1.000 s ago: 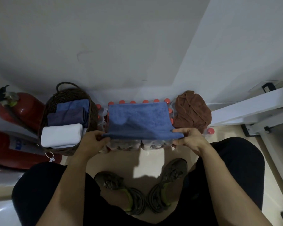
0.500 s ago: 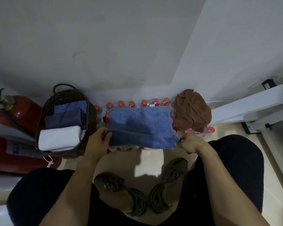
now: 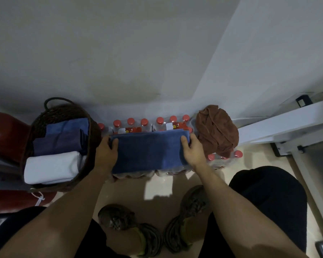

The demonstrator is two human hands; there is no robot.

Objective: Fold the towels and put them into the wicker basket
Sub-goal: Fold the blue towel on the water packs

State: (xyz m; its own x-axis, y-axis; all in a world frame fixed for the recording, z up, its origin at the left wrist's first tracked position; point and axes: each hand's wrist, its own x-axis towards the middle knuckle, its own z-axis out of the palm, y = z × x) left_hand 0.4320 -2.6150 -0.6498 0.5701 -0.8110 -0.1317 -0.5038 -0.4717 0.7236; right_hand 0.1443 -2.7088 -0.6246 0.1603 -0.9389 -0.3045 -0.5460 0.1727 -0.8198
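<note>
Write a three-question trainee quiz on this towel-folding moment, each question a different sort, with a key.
1. True or false: the brown towel is already folded.
2. Multiple choice: the blue towel lies on A) the floor, B) the pack of red-capped bottles, C) the wicker basket.
3. Fill in: the folded towel nearest the camera in the basket is ____.

Key
1. False; it lies crumpled.
2. B; the left hand and right hand hold its ends.
3. White: the white towel.

basket [image 3: 93, 144] left; towel [image 3: 149, 151] on bottles [image 3: 144, 125]; crumpled towel [image 3: 216, 131] right
</note>
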